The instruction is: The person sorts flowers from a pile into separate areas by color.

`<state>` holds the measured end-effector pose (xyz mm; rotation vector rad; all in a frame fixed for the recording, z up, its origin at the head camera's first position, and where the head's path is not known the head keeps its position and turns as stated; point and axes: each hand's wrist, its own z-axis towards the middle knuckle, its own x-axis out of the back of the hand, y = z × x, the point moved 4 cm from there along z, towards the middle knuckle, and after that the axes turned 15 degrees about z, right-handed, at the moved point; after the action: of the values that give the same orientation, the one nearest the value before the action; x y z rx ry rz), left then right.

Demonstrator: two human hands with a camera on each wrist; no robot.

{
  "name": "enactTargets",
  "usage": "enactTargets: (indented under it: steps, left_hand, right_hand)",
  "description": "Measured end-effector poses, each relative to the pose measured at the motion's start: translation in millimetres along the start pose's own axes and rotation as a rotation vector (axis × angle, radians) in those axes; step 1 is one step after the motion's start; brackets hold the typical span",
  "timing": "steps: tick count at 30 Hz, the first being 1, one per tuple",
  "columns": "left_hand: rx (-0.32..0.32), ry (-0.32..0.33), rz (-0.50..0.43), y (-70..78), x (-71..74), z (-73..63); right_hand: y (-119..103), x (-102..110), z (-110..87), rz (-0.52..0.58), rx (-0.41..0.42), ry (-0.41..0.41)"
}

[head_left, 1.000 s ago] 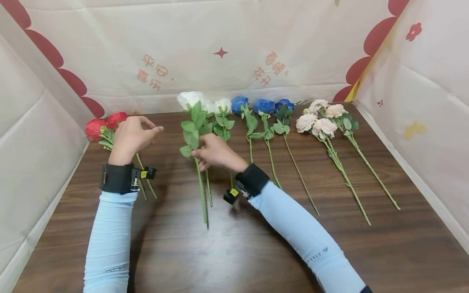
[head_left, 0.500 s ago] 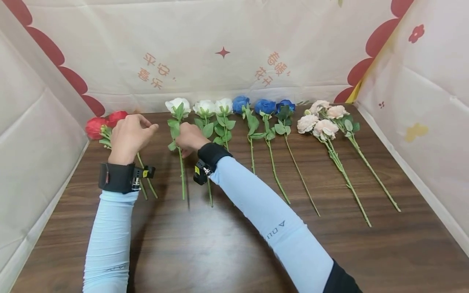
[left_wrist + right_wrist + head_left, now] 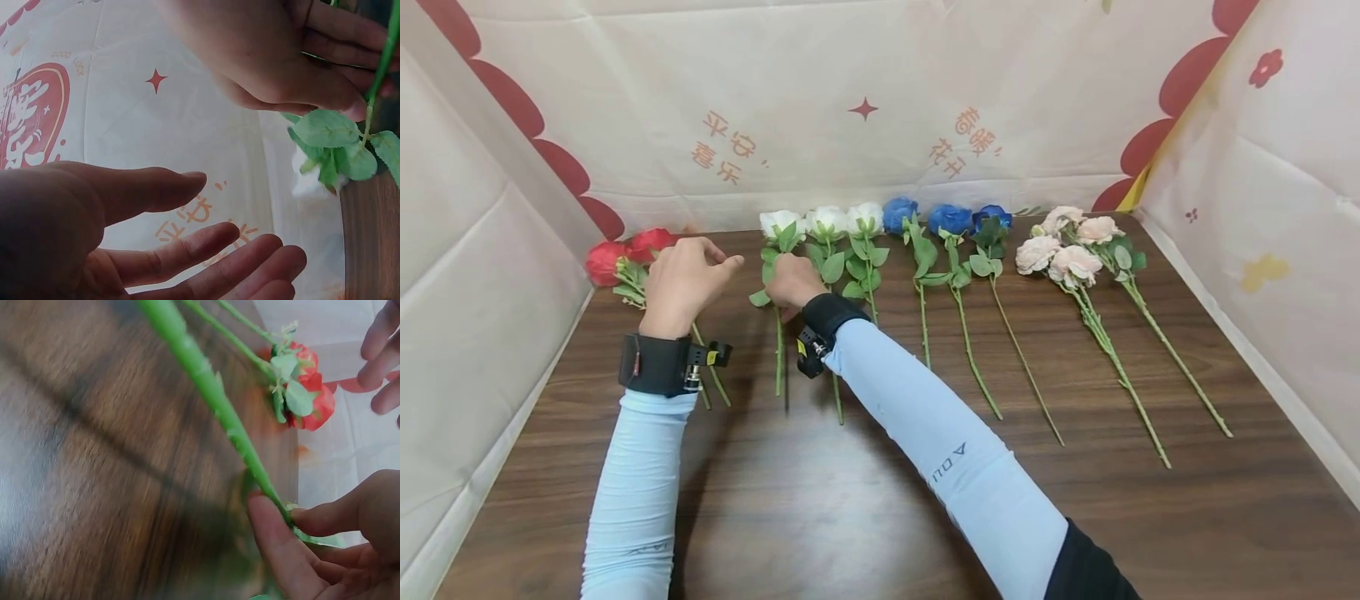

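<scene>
In the head view my right hand (image 3: 793,282) pinches the stem of a white rose (image 3: 781,222) below its leaves. The right wrist view has its green stem (image 3: 219,403) between thumb and fingertips, with a shadow on the table beside it. Two more white roses (image 3: 827,222) lie just to the right, heads toward the back. At the left, my left hand (image 3: 688,283) hovers beside two red flowers (image 3: 604,262), partly covering them. Its thumb and fingers are apart and hold nothing in the left wrist view.
Right of the white roses, blue roses (image 3: 950,219) lie in a row on the brown wooden table (image 3: 850,508). Farther right are pale pink flowers (image 3: 1075,265) on long stems. A printed cloth (image 3: 820,50) walls the back and both sides.
My right hand has carried the white rose leftward and lowered it, then shifted it slightly toward the other white roses. My left hand has stayed by the red flowers.
</scene>
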<state>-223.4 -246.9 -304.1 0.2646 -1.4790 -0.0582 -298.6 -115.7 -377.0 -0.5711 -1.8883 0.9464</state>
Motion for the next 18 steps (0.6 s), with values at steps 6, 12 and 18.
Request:
enactTargets:
  steps: [6,12,18]
  left_hand:
    - [0.001,-0.006,0.001,1.4,0.5,0.3]
    - [-0.002,-0.008,0.002,3.2,-0.9,1.3]
    - [-0.006,-0.009,0.002,4.4,-2.1,0.7]
  right_hand:
    - [5.0,-0.8,1.8,-0.053,0.023,0.013]
    - [7.7,-3.4,3.1,-0.107,0.032,0.029]
    - [10.3,-7.6,4.0,-0.134,0.031,0.038]
